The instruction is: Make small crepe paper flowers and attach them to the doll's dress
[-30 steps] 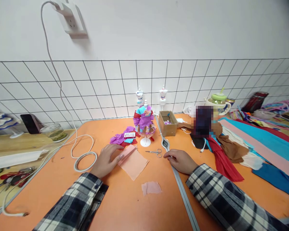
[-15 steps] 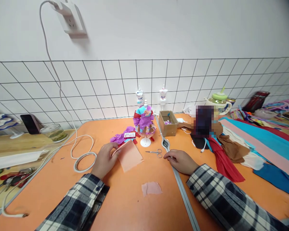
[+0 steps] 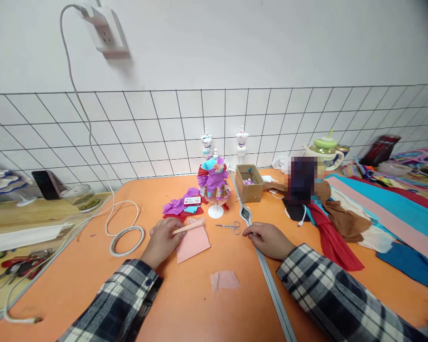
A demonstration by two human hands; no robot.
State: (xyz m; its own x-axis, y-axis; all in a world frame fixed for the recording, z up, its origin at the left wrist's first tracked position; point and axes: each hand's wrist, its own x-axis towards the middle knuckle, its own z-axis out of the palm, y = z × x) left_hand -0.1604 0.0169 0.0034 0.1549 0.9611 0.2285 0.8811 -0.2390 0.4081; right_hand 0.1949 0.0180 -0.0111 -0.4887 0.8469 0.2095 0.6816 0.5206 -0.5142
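Pinched in my left hand [image 3: 166, 240] is the top edge of a pink cloth piece [image 3: 193, 246], which lies partly flat on the orange table, its upper edge folded up. My right hand [image 3: 269, 239] rests with curled fingers on a long grey strip [image 3: 271, 285], with nothing visible in them. Small scissors [image 3: 231, 227] lie between the hands. Nearer me is a smaller pink scrap [image 3: 225, 280]. Behind the scissors stands a mini dress form [image 3: 216, 183] in a purple, red and blue outfit.
Purple scraps [image 3: 175, 206] and a small white-and-red box [image 3: 192, 201] lie left of the dress form. A cardboard box [image 3: 248, 184] stands to its right. A tape roll [image 3: 127, 240] and white cable [image 3: 109, 218] lie left; cloth lengths [image 3: 388, 204] and a jug [image 3: 324, 152] are right.
My left hand has moved slightly right. The pink cloth has come down from a raised tilt, and its top edge is now folded over. My right hand has stayed put.
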